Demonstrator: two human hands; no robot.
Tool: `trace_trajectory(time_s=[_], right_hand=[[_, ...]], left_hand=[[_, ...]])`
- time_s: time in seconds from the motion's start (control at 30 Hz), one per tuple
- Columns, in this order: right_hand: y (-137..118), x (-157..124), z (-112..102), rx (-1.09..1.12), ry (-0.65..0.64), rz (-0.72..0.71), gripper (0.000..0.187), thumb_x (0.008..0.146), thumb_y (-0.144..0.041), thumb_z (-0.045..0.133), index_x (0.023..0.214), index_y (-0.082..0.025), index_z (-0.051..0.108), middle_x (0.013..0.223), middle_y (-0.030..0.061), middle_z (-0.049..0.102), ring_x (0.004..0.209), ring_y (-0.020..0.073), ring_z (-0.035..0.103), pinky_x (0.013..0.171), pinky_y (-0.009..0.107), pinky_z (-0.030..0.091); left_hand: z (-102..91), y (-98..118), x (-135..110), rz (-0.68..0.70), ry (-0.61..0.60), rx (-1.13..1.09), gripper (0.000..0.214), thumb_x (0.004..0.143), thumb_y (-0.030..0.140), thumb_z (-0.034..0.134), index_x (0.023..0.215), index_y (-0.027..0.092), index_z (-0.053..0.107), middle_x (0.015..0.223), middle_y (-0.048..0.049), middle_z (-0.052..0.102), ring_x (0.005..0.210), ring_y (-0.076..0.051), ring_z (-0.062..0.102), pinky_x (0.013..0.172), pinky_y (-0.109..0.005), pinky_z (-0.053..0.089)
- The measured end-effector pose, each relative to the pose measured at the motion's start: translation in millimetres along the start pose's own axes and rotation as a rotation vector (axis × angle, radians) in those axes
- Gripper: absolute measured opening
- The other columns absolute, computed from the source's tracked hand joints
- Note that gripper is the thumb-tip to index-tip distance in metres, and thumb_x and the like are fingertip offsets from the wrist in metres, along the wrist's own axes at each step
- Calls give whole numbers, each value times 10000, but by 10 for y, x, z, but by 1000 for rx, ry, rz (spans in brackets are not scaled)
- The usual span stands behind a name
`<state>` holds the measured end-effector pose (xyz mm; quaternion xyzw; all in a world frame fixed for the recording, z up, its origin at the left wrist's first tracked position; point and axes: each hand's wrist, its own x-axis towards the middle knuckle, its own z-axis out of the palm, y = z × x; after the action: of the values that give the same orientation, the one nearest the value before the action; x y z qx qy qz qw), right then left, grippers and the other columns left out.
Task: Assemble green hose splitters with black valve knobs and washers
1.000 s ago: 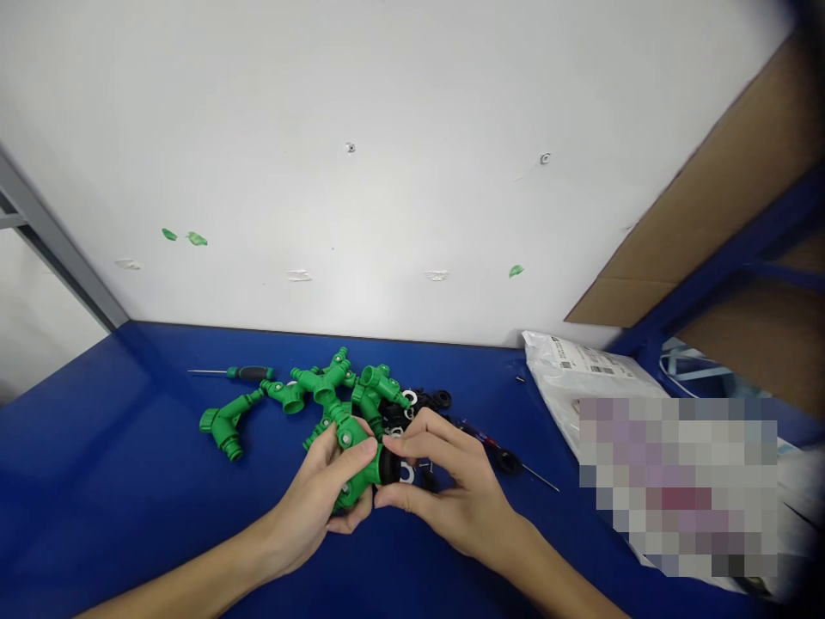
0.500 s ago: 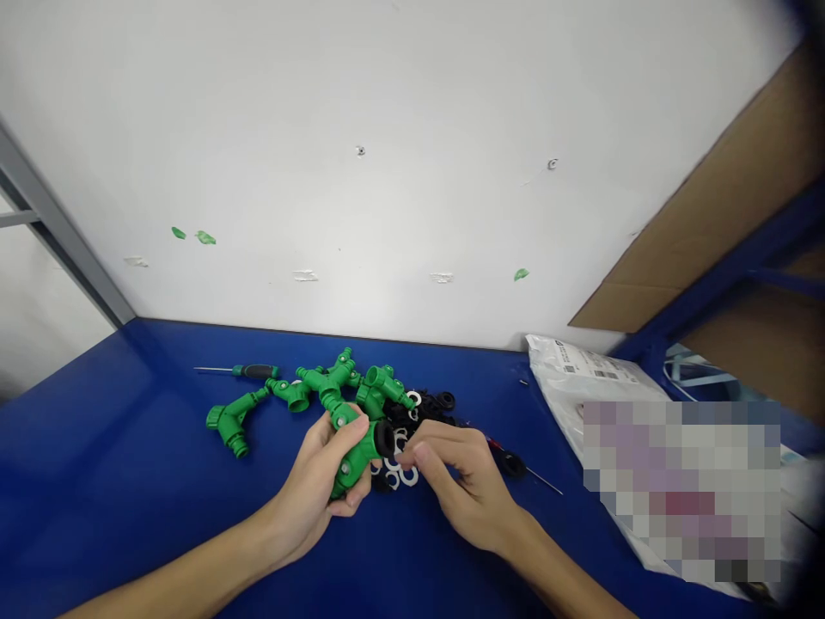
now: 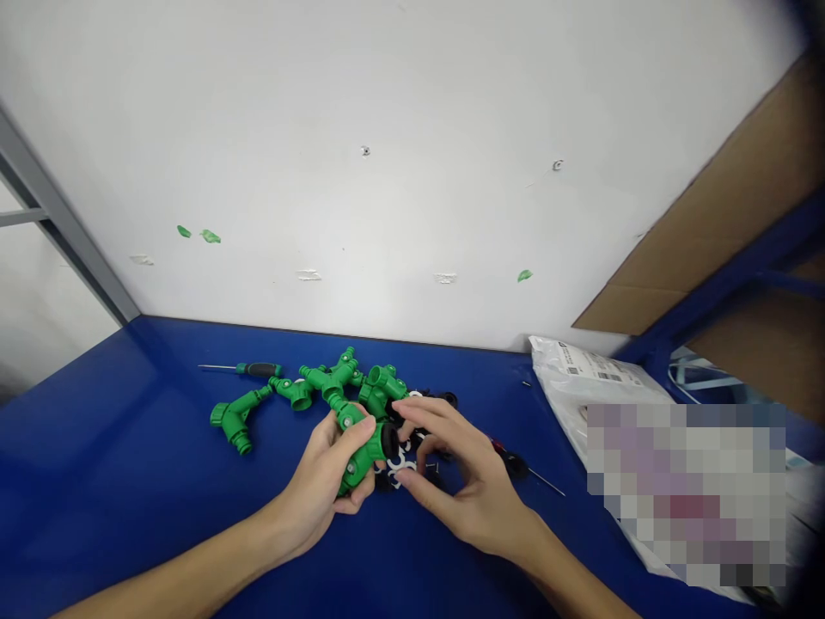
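My left hand [image 3: 314, 481] is wrapped round a green plastic Y-shaped hose splitter [image 3: 369, 454], its thumb pressed on top. A black ring [image 3: 390, 441] sits on the splitter's end that faces right. Just right of that end is my right hand [image 3: 473, 481], thumb and fingers spread apart, with nothing visible between them. White rings [image 3: 400, 468] and black parts lie on the table behind and below the fingers, partly hidden by both hands.
More green hose fittings [image 3: 235, 419] lie to the left and behind. A screwdriver [image 3: 259, 370] rests at the back left, another screwdriver's shaft [image 3: 546, 482] points right. A white plastic bag [image 3: 567, 404] covers the table's right side, against a white wall [image 3: 412, 189].
My right hand's fingers have spread from a bunched pose beside the black ring. My left hand keeps hold of the hose splitter. The view has shifted slightly.
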<state>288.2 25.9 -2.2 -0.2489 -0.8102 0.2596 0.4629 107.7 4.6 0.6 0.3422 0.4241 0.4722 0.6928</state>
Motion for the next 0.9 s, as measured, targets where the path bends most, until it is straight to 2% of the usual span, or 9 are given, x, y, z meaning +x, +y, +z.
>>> trace_trajectory(time_s=[0.07, 0.17, 0.23, 0.4, 0.47, 0.6, 0.73, 0.8, 0.9], right_hand=[[16, -2, 10, -7, -58, -47, 427, 916, -146, 633, 1327, -251, 591, 1218, 125, 632, 909, 180, 662, 615, 255, 589], [51, -13, 31, -60, 6, -81, 266, 930, -196, 647, 1194, -217, 672, 906, 62, 668, 739, 153, 639, 592, 258, 562], [66, -19, 25, -79, 48, -66, 223, 922, -223, 665, 1142, -198, 682, 813, 38, 641, 670, 145, 608, 579, 262, 545], [47, -14, -13, -44, -71, -102, 413, 907, -174, 673, 1310, -207, 587, 1156, 125, 611, 852, 172, 631, 647, 268, 568], [42, -22, 24, -78, -54, -116, 366, 925, -113, 618, 1278, -208, 602, 1114, 111, 616, 867, 171, 629, 671, 269, 565], [40, -65, 136, -167, 68, -76, 268, 936, -151, 601, 1203, -173, 596, 992, 88, 620, 791, 166, 608, 703, 292, 556], [4, -49, 95, -378, -1, -186, 267, 983, -242, 515, 1224, -129, 540, 924, 102, 642, 787, 199, 609, 681, 316, 530], [-20, -17, 40, -544, -81, -239, 287, 1001, -345, 461, 1132, -116, 574, 827, 88, 642, 732, 211, 600, 632, 324, 491], [-28, 18, 12, -696, -138, -273, 424, 1024, -450, 355, 844, -152, 597, 657, 38, 582, 567, 173, 519, 527, 294, 383]], left_hand=[[11, -12, -14, -5, -8, 7, 381, 816, 531, 681, 884, 228, 461, 538, 85, 528, 349, -29, 343, 360, -160, 118], [22, -28, -37, -1, -26, 13, 432, 776, 549, 720, 903, 229, 460, 520, 109, 485, 356, -30, 353, 360, -155, 126], [24, -30, -46, -4, -42, 14, 463, 755, 560, 737, 930, 231, 462, 520, 117, 473, 357, -33, 361, 359, -156, 130], [12, -21, -36, -10, -50, 10, 444, 782, 565, 704, 944, 229, 462, 552, 96, 539, 344, -23, 342, 357, -162, 131], [4, -25, -29, -6, -47, 10, 436, 783, 558, 707, 939, 229, 466, 525, 107, 513, 341, -21, 326, 357, -160, 128], [-5, -47, -22, 13, -23, 12, 446, 765, 547, 731, 938, 232, 467, 481, 131, 443, 359, -26, 334, 366, -148, 124], [-5, -58, -6, -33, -38, 9, 412, 787, 530, 700, 973, 243, 470, 452, 137, 415, 345, -36, 334, 357, -149, 127], [1, -59, -3, -99, -60, 12, 390, 807, 513, 676, 1007, 246, 474, 439, 131, 420, 333, -45, 328, 346, -156, 115], [19, -62, -24, -182, -82, 21, 381, 813, 493, 672, 1018, 242, 472, 445, 116, 451, 331, -47, 321, 343, -163, 100]])
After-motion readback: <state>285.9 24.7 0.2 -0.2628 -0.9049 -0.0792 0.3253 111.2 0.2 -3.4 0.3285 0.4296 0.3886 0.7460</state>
